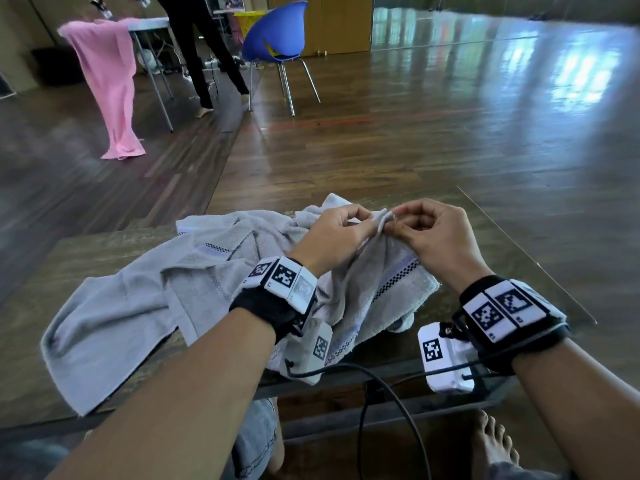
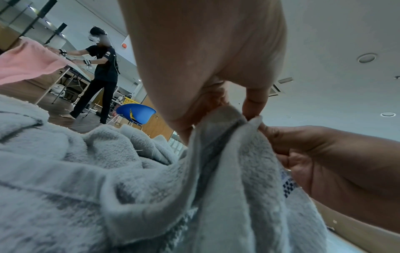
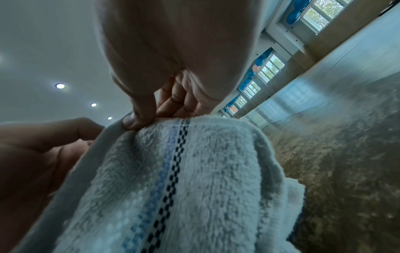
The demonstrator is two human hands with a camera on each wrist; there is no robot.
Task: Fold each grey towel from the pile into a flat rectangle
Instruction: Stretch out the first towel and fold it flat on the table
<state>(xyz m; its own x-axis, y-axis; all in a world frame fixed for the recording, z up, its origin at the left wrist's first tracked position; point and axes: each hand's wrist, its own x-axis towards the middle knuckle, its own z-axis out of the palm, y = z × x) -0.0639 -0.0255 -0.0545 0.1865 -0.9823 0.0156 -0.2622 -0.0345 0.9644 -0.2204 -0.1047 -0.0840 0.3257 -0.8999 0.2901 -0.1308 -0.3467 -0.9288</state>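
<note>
A crumpled pile of grey towels [image 1: 145, 299] lies on the table [image 1: 491, 258], spreading from the left edge to the middle. One grey towel [image 1: 384, 271] with a blue and black checked stripe [image 3: 171, 178] is lifted by its top edge. My left hand [image 1: 337, 230] pinches that edge from the left, and my right hand [image 1: 426, 230] pinches it from the right, the two grips almost touching. In the left wrist view my left hand [image 2: 218, 109] grips the towel [image 2: 233, 171] with the right hand [image 2: 320, 154] beside it. In the right wrist view my thumb [image 3: 138, 119] presses the hem.
The table's right half and far right corner are bare wood. Beyond it stand a blue chair [image 1: 277, 32], a table draped with a pink cloth [image 1: 107, 81], and another person [image 1: 204, 46]. A cable [image 1: 391, 403] hangs off the near edge by my knees.
</note>
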